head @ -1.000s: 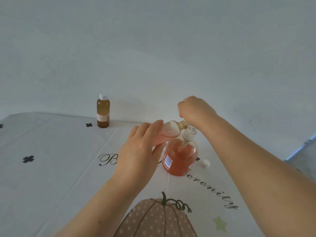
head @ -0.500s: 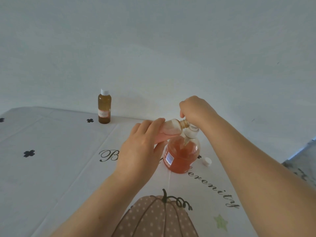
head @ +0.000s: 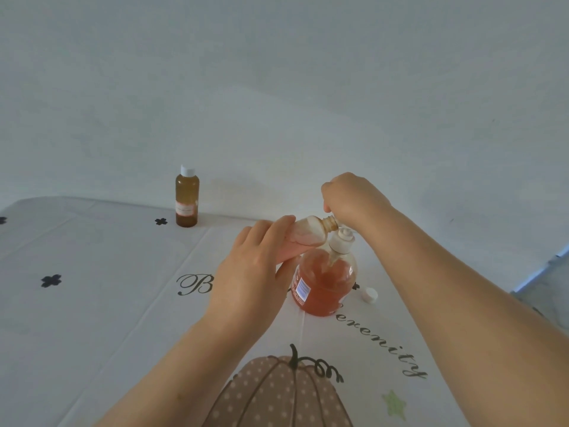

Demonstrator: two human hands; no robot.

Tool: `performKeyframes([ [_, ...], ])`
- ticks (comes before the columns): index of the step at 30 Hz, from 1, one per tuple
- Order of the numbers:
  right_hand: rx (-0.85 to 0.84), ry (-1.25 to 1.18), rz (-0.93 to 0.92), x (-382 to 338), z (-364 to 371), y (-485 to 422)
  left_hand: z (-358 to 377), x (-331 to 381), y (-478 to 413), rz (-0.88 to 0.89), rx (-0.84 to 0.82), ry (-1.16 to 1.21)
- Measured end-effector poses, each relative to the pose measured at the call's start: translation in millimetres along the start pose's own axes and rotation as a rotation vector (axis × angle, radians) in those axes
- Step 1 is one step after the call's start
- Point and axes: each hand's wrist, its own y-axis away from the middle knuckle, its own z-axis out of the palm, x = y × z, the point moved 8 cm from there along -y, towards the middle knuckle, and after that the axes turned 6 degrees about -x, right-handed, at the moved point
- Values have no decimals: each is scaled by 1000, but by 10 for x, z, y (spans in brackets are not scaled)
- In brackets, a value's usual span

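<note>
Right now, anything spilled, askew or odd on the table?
No spill shows. The small bottle, gripped by the left hand, is tilted and uncapped, mouth at the right hand, which grips the pump bottle by its head. A loose white cap lies right of it. The brown bottle stands upright.

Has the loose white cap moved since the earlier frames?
No: the white cap lies where it was, just above the tablecloth's printed lettering.

The pump bottle (head: 323, 278) stands on the table (head: 92, 303), a cap (head: 369, 294) just right, another bottle (head: 187, 195) behind left (by the wall (head: 277, 87))
</note>
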Motion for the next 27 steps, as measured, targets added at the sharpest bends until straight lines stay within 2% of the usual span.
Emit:
performKeyframes([
  [6,-40,84,-18,6,142,-74,17,-31,0,-16,-16,-11],
  [17,-13,10,5,7,-7,-9,25,4,20,-12,-31,-16],
  [27,-48,90,10,-8,84,-61,10,0,13,-27,-43,-20],
])
